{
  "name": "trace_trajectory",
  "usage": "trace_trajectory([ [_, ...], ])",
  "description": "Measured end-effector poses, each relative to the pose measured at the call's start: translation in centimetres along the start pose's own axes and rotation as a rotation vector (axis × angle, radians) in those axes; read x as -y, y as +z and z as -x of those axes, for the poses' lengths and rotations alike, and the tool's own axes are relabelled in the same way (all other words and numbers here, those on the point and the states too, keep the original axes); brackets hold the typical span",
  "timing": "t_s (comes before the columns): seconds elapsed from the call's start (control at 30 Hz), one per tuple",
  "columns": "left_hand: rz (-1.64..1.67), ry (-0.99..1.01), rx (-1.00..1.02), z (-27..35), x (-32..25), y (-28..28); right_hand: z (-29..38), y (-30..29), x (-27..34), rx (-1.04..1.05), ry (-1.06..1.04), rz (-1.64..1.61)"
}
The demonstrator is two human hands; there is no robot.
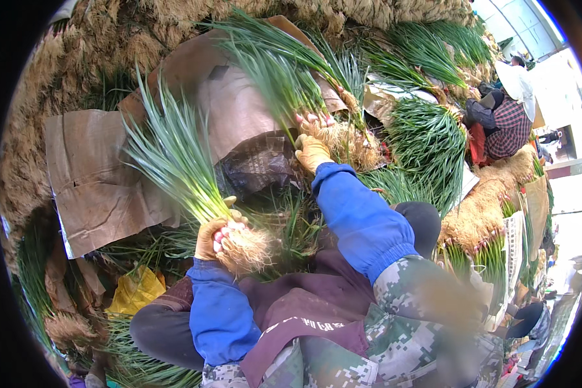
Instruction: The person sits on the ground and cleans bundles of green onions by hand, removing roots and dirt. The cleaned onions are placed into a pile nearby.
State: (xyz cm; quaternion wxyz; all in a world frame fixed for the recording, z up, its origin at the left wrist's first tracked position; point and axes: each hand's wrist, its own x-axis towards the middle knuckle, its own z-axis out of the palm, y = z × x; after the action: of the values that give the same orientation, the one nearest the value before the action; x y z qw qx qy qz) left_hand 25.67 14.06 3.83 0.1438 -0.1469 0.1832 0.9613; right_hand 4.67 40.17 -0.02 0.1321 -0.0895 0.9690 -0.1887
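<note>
My left hand [213, 237], in a tan glove, is closed around a bunch of green onion-like plants [174, 165] just below their leaves. Their pinkish-white bulbs [229, 233] and pale, bushy roots [247, 250] stick out past the glove toward my lap. Farther forward, my right hand [314, 153], gloved the same way, pinches a single green stalk [287, 131] whose lower end is hidden by the fingers. Right beside it lies a loose pile of similar plants [315, 97], with bulbs and tangled roots toward me and leaves pointing away.
Brown paper sheeting [89, 169] and dark plastic [259, 165] lie before me. Rooted bundles are stacked along the back [102, 39]. Another leafy pile [427, 140] is on the right, near a seated person [507, 123] in a checked shirt. A yellow wrapper [136, 291] lies at left.
</note>
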Motion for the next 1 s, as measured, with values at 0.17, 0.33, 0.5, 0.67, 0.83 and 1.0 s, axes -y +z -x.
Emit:
trace_trajectory([
  [0.17,0.156,-0.013,-0.041,0.3,1.8,-0.3,4.0,1.1,2.2,-0.019,-0.194,-0.151],
  [0.33,0.057,0.040,-0.045,0.0,3.0,-0.4,4.3,1.0,2.1,0.083,-0.208,-0.047],
  [0.5,0.056,0.047,-0.086,-1.0,3.6,-3.8,13.8,1.5,8.5,0.059,-0.542,-0.082],
  [0.67,0.117,0.171,-0.118,1.4,2.3,2.9,11.3,4.4,3.4,0.425,-0.017,0.331],
  [0.83,0.155,0.191,0.009,4.0,1.9,2.8,10.1,1.4,8.7,0.743,-0.032,-1.123],
  [1.0,0.030,0.130,-0.108,7.4,1.7,3.9,11.1,0.7,14.7,0.336,-0.321,-0.672],
])
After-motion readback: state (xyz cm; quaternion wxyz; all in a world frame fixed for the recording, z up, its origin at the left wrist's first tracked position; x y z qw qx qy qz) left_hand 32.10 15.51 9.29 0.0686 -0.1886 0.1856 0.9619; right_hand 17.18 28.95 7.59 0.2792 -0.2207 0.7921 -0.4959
